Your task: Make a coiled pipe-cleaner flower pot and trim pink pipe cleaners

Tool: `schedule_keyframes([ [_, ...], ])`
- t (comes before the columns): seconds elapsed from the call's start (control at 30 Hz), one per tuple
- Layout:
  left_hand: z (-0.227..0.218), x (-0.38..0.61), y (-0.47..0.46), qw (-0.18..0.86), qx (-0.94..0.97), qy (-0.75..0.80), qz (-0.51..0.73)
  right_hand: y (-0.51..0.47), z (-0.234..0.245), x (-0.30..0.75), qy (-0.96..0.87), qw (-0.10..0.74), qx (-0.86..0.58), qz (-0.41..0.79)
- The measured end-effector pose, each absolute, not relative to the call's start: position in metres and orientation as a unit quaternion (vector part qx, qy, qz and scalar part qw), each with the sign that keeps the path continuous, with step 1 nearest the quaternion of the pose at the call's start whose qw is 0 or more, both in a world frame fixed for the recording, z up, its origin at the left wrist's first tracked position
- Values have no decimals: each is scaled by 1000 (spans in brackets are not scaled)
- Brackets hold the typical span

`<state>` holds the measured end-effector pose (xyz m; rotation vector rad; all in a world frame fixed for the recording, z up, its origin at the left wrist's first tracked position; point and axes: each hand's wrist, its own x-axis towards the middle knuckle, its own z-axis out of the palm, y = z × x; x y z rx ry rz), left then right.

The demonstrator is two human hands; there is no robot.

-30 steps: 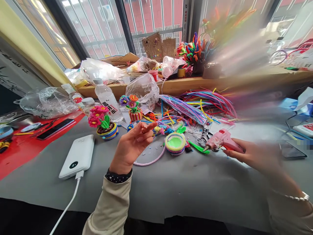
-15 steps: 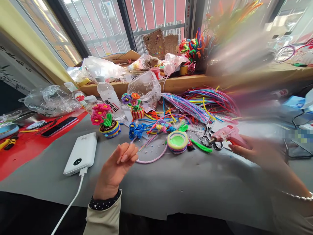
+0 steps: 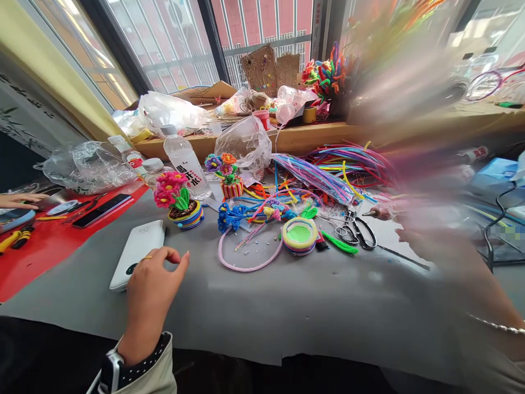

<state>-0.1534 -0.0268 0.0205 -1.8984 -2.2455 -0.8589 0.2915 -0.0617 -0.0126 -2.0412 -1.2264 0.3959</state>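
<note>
My left hand (image 3: 153,287) hovers at the near corner of the white power bank (image 3: 143,243), partly covering it. Its thumb and forefinger curve apart with nothing between them. My right hand (image 3: 435,254) is badly smeared at the right, its fingers round the blurred handle end of a pink hot glue gun (image 3: 383,213), whose nozzle points left. Below the nozzle lie black-handled scissors (image 3: 365,232). Left of them sits a round pot (image 3: 301,247) wrapped in yellow and blue, green inside. A pink coiled strip (image 3: 250,269) curves beside it.
Two pots of pipe-cleaner flowers (image 3: 170,191) (image 3: 232,189) stand before a water bottle (image 3: 185,167). Bundles of pipe cleaners (image 3: 315,175) lie behind. Another person's hand (image 3: 20,200) rests at far left, near a phone (image 3: 101,211) on red cloth. A cluttered ledge (image 3: 229,137) runs along the window.
My left hand has moved left and down to the power bank, its thumb and forefinger now apart. The glue gun has shifted up and right, uncovering the scissors. Another person's hand appears at far left.
</note>
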Motion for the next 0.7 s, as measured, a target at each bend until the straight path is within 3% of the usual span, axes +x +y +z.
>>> schedule_keyframes([
  [0.13, 25, -154, -24, 177, -639, -701, -262, -64, -7, 287, -443, 349, -805, 182],
  [0.27, 33, -155, -19, 225, -641, -684, -266, -64, -1, 283, -435, 359, -804, 190],
  [0.57, 50, -175, -22, 123, -605, -746, -251, -63, -8, 288, -410, 325, -831, 189],
  [0.7, 46, -175, -20, 130, -600, -745, -262, -61, -8, 286, -418, 308, -835, 181],
])
